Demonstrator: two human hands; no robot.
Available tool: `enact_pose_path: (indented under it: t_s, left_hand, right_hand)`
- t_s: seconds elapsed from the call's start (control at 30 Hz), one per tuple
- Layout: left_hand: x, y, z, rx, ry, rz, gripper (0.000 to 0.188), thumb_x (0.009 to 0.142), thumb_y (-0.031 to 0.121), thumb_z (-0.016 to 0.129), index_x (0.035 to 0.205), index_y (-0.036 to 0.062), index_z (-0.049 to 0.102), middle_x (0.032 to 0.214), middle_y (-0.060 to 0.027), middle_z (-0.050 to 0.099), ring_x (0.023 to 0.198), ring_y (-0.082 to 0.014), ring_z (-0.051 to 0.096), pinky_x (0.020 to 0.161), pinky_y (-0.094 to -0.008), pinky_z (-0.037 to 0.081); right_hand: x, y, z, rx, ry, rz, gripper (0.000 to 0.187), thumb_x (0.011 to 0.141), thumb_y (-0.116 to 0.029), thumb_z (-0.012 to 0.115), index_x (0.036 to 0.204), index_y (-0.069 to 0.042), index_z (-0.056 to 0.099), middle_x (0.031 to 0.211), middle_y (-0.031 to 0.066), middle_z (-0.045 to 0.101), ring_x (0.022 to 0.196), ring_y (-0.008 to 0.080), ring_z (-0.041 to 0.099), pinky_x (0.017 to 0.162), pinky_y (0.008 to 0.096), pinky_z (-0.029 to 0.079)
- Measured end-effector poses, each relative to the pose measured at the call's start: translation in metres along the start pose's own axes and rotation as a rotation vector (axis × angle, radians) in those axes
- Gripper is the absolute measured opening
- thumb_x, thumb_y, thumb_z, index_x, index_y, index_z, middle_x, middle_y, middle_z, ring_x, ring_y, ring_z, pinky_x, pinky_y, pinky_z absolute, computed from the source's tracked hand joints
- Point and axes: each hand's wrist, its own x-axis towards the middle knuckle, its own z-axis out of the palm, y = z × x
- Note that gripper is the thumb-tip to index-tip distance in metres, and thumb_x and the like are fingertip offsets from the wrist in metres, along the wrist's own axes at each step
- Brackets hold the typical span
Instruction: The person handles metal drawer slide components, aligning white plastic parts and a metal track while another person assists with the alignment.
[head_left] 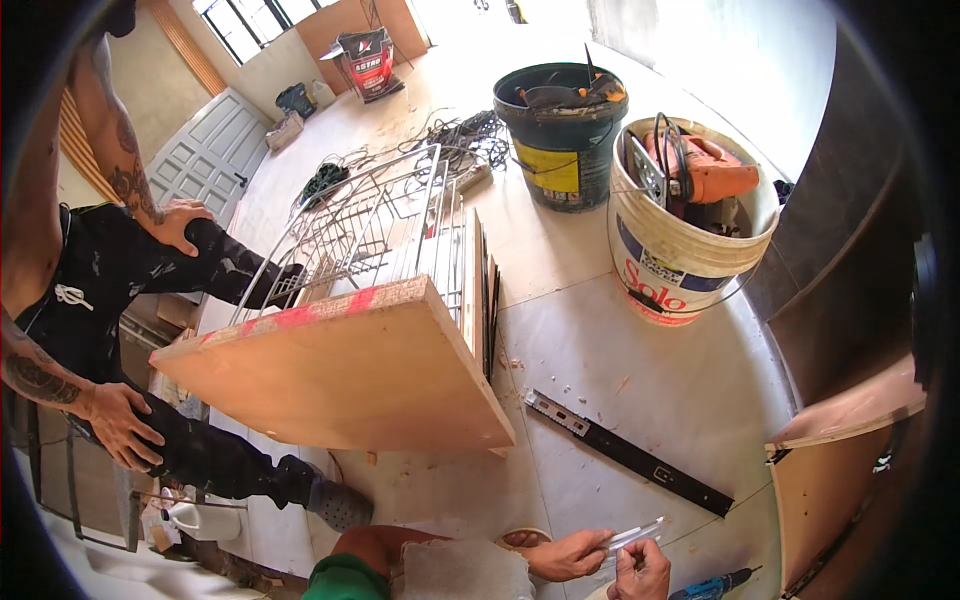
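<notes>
My fingers cover the lower ends of the slim white strips [638, 531] in my left grip [572, 556]; I cannot tell whether my right grip [642, 573] pinches them too. The bottom edge crops my right wrist and the blue drill [708, 586]. The other person [110, 260] loses their head at the upper left. The wooden panel [340, 375] hides part of the wire rack [362, 225], and the walls of the 2 buckets [715, 240] hide their lower contents.
</notes>
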Motion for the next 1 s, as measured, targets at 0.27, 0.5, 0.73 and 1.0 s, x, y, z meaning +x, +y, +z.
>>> enact_pose_path:
  t_s: [0.27,0.5,0.73,1.0]
  left_hand:
    - [-0.005,0.006,-0.011,0.264,0.085,-0.077,0.007,0.094,0.010,0.047,0.092,0.0038,0.050,0.071,0.0009,0.042,0.067,-0.0118,0.041,0.060,-0.0312,0.040]
    - [0.002,0.017,-0.008,0.198,0.106,-0.087,0.012,0.091,0.007,0.047,0.102,0.0018,0.050,0.061,-0.0087,0.050,0.053,-0.0187,0.050,0.048,-0.0353,0.040]
    - [-0.002,0.018,-0.007,0.039,0.090,-0.129,0.023,0.090,0.003,0.042,0.110,-0.0033,0.051,0.060,-0.0051,0.050,0.054,-0.0124,0.048,0.050,-0.0313,0.041]
    - [0.000,0.020,-0.005,0.077,0.104,-0.098,0.020,0.089,0.001,0.043,0.105,-0.0058,0.052,0.060,-0.0080,0.053,0.053,-0.0149,0.050,0.050,-0.0322,0.042]
  right_hand:
    - [0.009,0.012,0.009,0.119,0.001,0.177,0.014,0.088,-0.013,0.062,0.088,0.001,0.059,0.073,0.0145,0.064,0.066,0.0222,0.063,0.063,0.0341,0.050]
    - [0.011,0.005,0.004,0.185,-0.021,0.211,0.013,0.090,-0.012,0.062,0.089,0.000,0.056,0.069,0.0085,0.059,0.061,0.0132,0.055,0.058,0.0301,0.046]
    - [0.010,0.008,0.004,0.262,-0.070,0.165,0.013,0.093,-0.011,0.060,0.092,0.001,0.056,0.068,0.0041,0.059,0.059,0.0084,0.053,0.054,0.0256,0.044]
    - [0.011,0.008,0.001,0.408,-0.114,0.280,0.017,0.095,-0.014,0.060,0.093,0.002,0.056,0.071,0.0002,0.057,0.061,0.0032,0.050,0.054,0.0201,0.043]
